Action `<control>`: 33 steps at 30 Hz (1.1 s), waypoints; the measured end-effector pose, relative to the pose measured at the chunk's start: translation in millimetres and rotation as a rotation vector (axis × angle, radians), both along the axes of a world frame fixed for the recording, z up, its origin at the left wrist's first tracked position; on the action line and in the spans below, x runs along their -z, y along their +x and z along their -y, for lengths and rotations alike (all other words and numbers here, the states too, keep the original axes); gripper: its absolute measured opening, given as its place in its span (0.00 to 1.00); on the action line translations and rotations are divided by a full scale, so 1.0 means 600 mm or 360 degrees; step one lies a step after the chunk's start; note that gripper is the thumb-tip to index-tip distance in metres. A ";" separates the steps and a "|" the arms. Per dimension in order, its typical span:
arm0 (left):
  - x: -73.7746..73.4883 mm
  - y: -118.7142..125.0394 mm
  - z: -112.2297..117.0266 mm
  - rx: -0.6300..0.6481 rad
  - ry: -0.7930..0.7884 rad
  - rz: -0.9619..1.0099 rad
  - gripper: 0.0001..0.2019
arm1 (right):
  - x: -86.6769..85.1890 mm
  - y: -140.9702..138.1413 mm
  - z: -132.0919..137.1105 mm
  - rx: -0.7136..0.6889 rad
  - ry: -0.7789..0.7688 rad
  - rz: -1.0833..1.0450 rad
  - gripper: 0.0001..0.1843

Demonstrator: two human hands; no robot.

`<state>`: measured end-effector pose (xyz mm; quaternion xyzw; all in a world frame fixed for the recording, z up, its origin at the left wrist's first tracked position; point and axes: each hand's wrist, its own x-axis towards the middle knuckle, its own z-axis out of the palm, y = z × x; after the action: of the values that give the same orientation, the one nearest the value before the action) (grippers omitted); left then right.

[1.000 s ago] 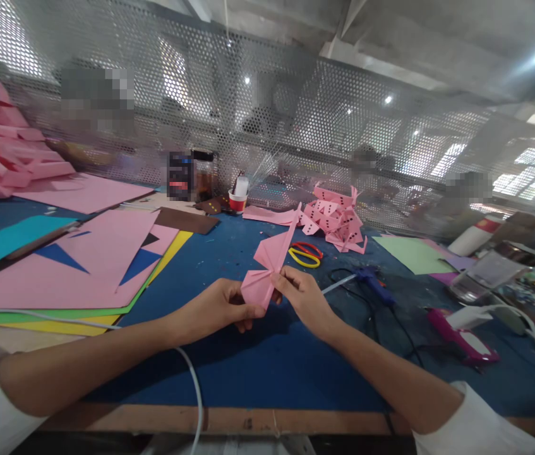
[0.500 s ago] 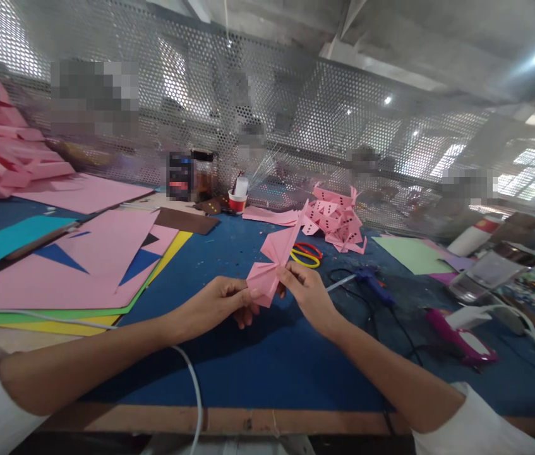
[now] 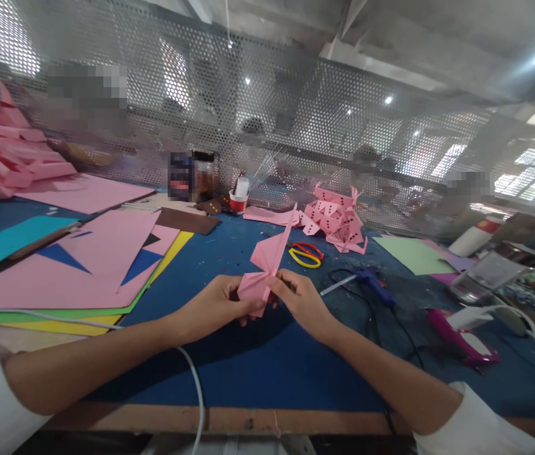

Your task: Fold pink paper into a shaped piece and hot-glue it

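A folded pink paper piece [image 3: 267, 256], pleated at its middle with a long narrow strip rising to the upper right, is held above the blue table. My left hand [image 3: 224, 303] pinches its lower left end, thumb in front. With thumb and fingers my right hand [image 3: 298, 297] grips it at the pleated middle on the right side; some fingertips are hidden behind the paper. Just beyond the right hand lie scissors [image 3: 306, 254] with red and yellow handles. A blue glue gun [image 3: 375, 284] rests to the right of them.
Pink, green and yellow paper sheets [image 3: 91, 265] are stacked at left, near heaped pink strips [image 3: 6, 145]. Dotted pink paper pieces [image 3: 336, 218] pile up at the back. A magenta device [image 3: 463, 338] sits at right. A white cable [image 3: 196, 379] crosses the front edge.
Both hands have shifted slightly left and down with the folded pink paper piece. The paper is still held in both.
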<state>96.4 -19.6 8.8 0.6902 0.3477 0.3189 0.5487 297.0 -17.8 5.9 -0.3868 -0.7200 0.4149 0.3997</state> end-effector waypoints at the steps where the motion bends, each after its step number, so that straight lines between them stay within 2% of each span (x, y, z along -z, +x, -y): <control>1: 0.003 -0.002 -0.002 -0.0016 0.0017 0.0000 0.14 | -0.001 0.000 0.000 -0.0031 -0.0026 -0.0003 0.20; 5: 0.013 -0.007 -0.011 -0.0104 0.0078 0.0011 0.16 | 0.001 0.001 0.000 -0.0083 -0.0060 0.0055 0.18; 9: 0.018 -0.006 -0.015 -0.0101 0.0043 0.0034 0.17 | 0.003 0.000 0.002 -0.0059 -0.0036 0.0036 0.17; 17: 0.008 -0.001 -0.008 -0.0054 -0.0015 0.0042 0.15 | 0.001 0.002 0.002 -0.0011 -0.0021 -0.0002 0.16; 24: 0.012 -0.005 -0.009 -0.0046 -0.0036 -0.0098 0.16 | 0.001 0.002 0.001 -0.0039 -0.0038 -0.0024 0.16; 33: 0.015 -0.007 -0.012 -0.0020 -0.0044 -0.0087 0.16 | 0.006 0.001 0.002 -0.0049 -0.0001 0.0167 0.19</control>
<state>92.4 -12.7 0.0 0.6887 0.3712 0.2985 0.5466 297.7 -18.7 2.2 -0.3970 -0.7458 0.4004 0.3548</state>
